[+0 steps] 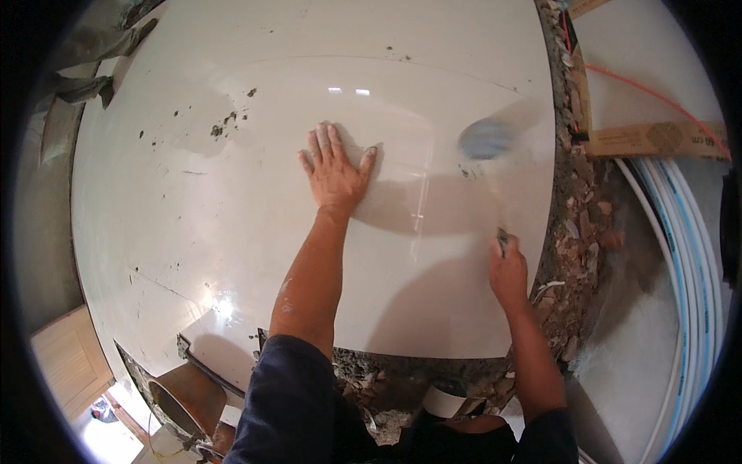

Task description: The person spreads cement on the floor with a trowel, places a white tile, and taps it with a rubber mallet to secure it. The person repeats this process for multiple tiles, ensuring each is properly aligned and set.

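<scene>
A large glossy off-white tile (pixel 417 294) with scattered dark specks fills the middle of the view. My left hand (pixel 335 172) lies flat on it near the centre, fingers spread and holding nothing. My right hand (pixel 508 267), low at the right, is closed around the handle of a mallet. The mallet's grey-blue head (pixel 485 139) is motion-blurred above the tile at the upper right, so whether it touches the surface I cannot tell.
Another person's feet (pixel 93 91) are at the upper left. Broken rubble (pixel 576 255) borders the tile at right and bottom. Coiled white pipes (pixel 688 294), cardboard strips (pixel 657 139) and an orange cord (pixel 634 80) lie right. A rusty bucket (pixel 193 400) is at the lower left.
</scene>
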Tool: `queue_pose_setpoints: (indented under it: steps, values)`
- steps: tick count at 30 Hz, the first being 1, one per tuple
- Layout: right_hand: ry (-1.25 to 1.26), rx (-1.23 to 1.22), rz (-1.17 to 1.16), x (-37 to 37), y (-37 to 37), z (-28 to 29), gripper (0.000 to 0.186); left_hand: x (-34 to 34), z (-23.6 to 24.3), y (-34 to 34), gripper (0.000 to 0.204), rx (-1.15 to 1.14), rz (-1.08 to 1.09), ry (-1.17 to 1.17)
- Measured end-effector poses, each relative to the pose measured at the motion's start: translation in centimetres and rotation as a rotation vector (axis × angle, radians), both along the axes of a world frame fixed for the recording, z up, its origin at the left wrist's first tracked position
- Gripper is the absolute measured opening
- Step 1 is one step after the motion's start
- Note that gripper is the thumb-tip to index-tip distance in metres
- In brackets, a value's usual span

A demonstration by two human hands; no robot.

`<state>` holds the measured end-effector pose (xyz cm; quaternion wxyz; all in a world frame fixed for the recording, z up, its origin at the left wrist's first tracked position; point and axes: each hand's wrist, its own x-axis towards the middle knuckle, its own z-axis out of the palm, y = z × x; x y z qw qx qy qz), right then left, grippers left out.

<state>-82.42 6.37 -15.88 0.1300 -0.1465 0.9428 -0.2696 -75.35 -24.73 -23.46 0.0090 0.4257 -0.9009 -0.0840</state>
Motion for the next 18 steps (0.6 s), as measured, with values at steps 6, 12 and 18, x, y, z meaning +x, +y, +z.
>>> queue_pose_setpoints:
  steps: [6, 12, 18]
  values:
    - [-0.004, -0.126, 0.076, -0.8, -3.8, -1.0, 0.035, 1.5, -0.3, -3.3, 0.095, 0.012, 0.274, 0.032]
    - [-0.104, -0.076, 0.126, -1.6, -7.3, -2.2, 0.037, 1.3, -0.9, -4.2, 0.099, 0.000, 0.395, 0.022]
    - [-0.024, -0.009, 0.209, -2.1, -11.3, -2.3, 0.035, 1.6, -0.6, -4.5, 0.109, 0.044, 0.384, 0.094]
